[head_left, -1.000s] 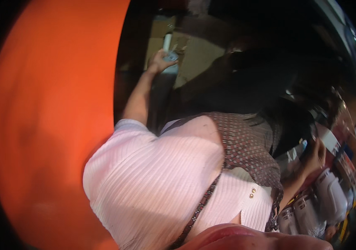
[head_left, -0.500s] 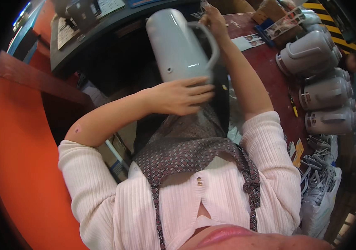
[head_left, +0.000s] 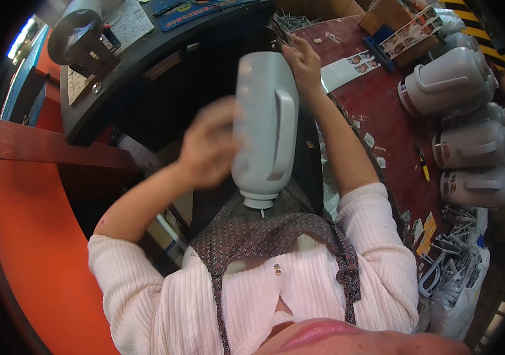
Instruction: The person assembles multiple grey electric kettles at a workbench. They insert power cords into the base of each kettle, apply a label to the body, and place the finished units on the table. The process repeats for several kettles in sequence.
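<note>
A grey thermos jug (head_left: 257,124) stands on end over my lap, its narrow collar towards me. From the collar a thin pin sticks out, and the long side handle (head_left: 285,133) faces right. My left hand (head_left: 212,142), smeared by motion, is at the jug's left side; whether its fingers grip cannot be told. Beyond the jug's upper right, my right hand (head_left: 304,62) is closed with the fingers bent. It holds a slim, dark thing too small to name, beside a heap of thin metal pins (head_left: 294,22).
Several grey jugs (head_left: 447,83) line the right side of the dark red table (head_left: 382,106). A yellow-and-black cutter (head_left: 422,163) and a sticker sheet (head_left: 353,68) lie there. Bagged grey handles (head_left: 456,260) are nearer me. A grey cylinder (head_left: 78,35) stands on the left bench.
The jug has turned so its handle faces me more, and its top end has come lower. My left hand has moved from its near end to its left side. My right hand has lowered slightly.
</note>
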`<action>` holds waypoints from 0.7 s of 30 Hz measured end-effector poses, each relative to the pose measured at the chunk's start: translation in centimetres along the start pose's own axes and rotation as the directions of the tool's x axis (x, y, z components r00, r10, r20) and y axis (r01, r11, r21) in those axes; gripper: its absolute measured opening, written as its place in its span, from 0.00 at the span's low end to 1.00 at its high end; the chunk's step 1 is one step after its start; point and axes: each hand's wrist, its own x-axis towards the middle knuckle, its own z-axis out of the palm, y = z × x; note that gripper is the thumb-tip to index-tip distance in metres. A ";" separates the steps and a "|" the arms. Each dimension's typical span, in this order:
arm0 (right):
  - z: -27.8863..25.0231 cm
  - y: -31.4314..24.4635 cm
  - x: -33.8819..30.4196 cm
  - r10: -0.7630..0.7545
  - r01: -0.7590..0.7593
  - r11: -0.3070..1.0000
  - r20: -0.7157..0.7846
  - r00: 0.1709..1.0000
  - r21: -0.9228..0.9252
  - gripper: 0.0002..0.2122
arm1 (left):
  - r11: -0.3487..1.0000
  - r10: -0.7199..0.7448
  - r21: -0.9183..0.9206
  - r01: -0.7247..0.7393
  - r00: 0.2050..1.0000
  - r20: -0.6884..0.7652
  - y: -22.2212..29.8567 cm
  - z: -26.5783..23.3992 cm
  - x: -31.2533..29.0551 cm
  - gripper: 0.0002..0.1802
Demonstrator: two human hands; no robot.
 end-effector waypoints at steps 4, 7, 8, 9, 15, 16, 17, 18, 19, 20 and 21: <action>4.3 -4.9 -1.0 -0.281 0.336 0.906 0.228 0.932 -0.258 0.23 | 0.801 -0.593 -0.099 0.590 0.805 -0.005 -7.2 0.5 7.2 0.23; 4.4 -8.7 -1.6 -0.769 0.740 0.421 0.227 0.598 -0.525 0.17 | 0.757 -0.621 -0.249 0.604 0.784 0.011 -9.3 1.4 7.7 0.20; 3.9 -9.7 -1.9 -0.746 0.701 0.530 0.130 0.653 -0.477 0.13 | 0.777 -0.585 -0.292 0.559 0.811 -0.003 -9.5 1.5 7.4 0.21; 3.5 -10.3 -2.5 -0.714 0.636 0.653 -0.055 0.698 -0.411 0.09 | 0.749 -0.605 -0.336 0.570 0.796 0.002 -9.5 1.5 7.0 0.21; 2.8 -9.8 -6.3 0.098 -0.112 0.988 0.124 0.987 0.105 0.06 | 0.757 -0.538 -0.420 0.500 0.842 0.032 -7.4 -0.3 7.4 0.28; 3.0 -9.6 -6.5 0.122 -0.127 0.989 0.077 0.990 0.070 0.06 | 0.769 -0.529 -0.406 0.494 0.848 0.031 -6.9 -0.4 7.7 0.29; 3.2 -9.4 -6.6 0.143 -0.146 0.988 0.072 0.987 0.047 0.07 | 0.774 -0.532 -0.390 0.498 0.847 0.026 -6.3 -0.5 8.0 0.29; 3.4 -9.5 -6.6 0.100 -0.102 0.993 0.045 0.994 0.058 0.07 | 0.781 -0.533 -0.370 0.503 0.846 0.024 -5.9 -0.6 8.2 0.29; 3.5 -9.6 -6.6 0.149 -0.151 0.988 0.062 0.987 0.028 0.07 | 0.795 -0.524 -0.350 0.496 0.851 0.016 -5.5 -0.7 8.3 0.29; 3.7 -9.9 -6.5 0.131 -0.133 0.991 0.058 0.990 0.031 0.07 | 0.790 -0.524 -0.359 0.496 0.851 0.024 -5.2 -0.8 8.4 0.30; 3.7 -10.3 -6.4 0.088 -0.092 0.995 0.061 0.994 0.050 0.07 | 0.791 -0.516 -0.369 0.487 0.856 0.025 -5.1 -0.9 8.4 0.30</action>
